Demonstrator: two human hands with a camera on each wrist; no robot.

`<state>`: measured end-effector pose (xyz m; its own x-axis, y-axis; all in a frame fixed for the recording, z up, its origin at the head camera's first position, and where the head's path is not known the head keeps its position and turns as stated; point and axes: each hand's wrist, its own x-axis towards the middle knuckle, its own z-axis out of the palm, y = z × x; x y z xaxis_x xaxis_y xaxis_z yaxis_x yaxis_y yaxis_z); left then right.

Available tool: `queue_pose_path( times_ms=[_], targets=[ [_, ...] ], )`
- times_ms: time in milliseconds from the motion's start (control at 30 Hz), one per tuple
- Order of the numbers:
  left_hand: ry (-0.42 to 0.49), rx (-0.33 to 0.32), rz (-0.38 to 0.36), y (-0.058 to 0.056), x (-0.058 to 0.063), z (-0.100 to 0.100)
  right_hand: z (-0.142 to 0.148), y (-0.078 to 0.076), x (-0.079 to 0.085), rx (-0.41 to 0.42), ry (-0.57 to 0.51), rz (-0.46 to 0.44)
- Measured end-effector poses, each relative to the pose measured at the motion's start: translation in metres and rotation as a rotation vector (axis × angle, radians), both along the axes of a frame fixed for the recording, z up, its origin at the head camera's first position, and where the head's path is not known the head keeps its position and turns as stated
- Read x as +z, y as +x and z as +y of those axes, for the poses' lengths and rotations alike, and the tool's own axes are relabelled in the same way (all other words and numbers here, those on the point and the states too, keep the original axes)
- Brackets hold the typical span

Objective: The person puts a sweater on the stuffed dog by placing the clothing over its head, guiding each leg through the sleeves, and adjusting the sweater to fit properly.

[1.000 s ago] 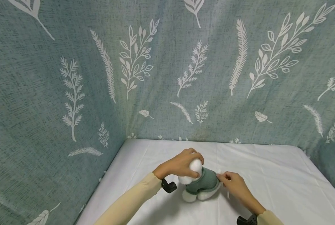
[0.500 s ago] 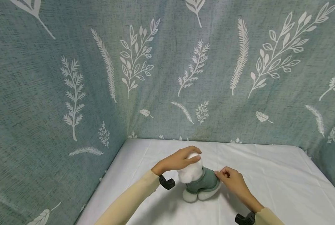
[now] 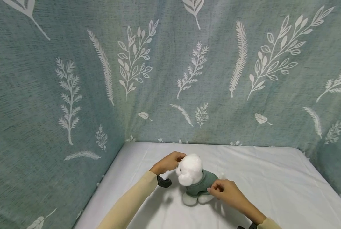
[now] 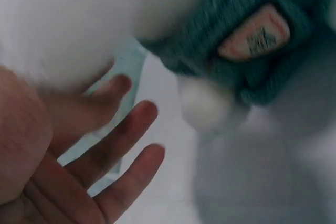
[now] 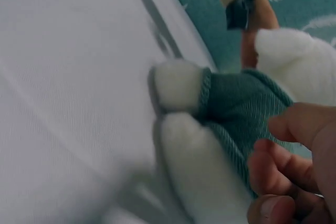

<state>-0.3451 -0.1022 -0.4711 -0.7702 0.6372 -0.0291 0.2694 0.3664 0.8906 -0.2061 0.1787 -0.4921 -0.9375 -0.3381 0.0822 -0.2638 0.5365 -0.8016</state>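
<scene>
A white plush dog [image 3: 191, 165] in a green knitted sweater [image 3: 206, 181] stands on the white-covered table, its head facing left. My left hand [image 3: 168, 162] is at the left side of its face, with the fingers spread loosely in the left wrist view. A stitched patch [image 4: 257, 32] shows on the sweater's front in that same view. My right hand [image 3: 226, 192] is beside the toy's flank, its fingers loosely bent and the thumb apart from them. Seen from the right wrist, the fingertips [image 5: 265, 171] overlap the sweater, and the white legs [image 5: 181, 87] rest on the cloth.
A white cloth [image 3: 273, 181] covers the table. Green fabric with white leaf prints [image 3: 164, 79] hangs behind the table and along its left side. Dark wrist devices [image 3: 164, 182] sit at both sleeves.
My left hand has come off the top of the toy's head and moved left to its face. My right hand has left the rear of the sweater and moved forward along the flank.
</scene>
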Motion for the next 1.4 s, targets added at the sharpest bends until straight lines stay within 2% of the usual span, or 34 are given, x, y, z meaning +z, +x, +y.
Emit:
queue_pose_path(
  times_ms=[133,300,500,667,767,833,967,1133,1400],
  targets=[
    [-0.037,-0.097,0.026,-0.002,-0.009,-0.003,-0.010,0.002,-0.001,0.064,0.007,0.012],
    [-0.077,-0.176,0.043,-0.003,-0.012,-0.001,-0.020,0.001,-0.004,0.072,0.007,0.006],
    [-0.088,-0.192,0.086,-0.003,-0.011,0.001,-0.032,0.005,-0.003,0.014,-0.039,-0.043],
    [-0.084,-0.207,0.168,-0.001,-0.009,0.001,-0.041,0.008,0.002,-0.104,0.009,-0.002],
    [-0.069,-0.190,0.170,0.003,-0.006,0.004,-0.040,0.005,0.006,-0.216,0.061,0.007],
    [-0.031,-0.155,0.118,0.007,-0.006,0.006,-0.037,0.001,0.008,-0.270,0.084,0.019],
    [0.076,-0.070,0.029,0.014,-0.006,0.012,-0.023,-0.012,0.007,-0.292,0.089,0.084],
    [0.094,-0.004,0.124,0.020,-0.006,0.025,-0.005,-0.026,0.005,-0.263,0.063,0.152],
    [0.090,0.108,0.246,0.032,-0.021,0.040,0.017,-0.043,0.004,-0.186,0.082,0.182]
  ],
)
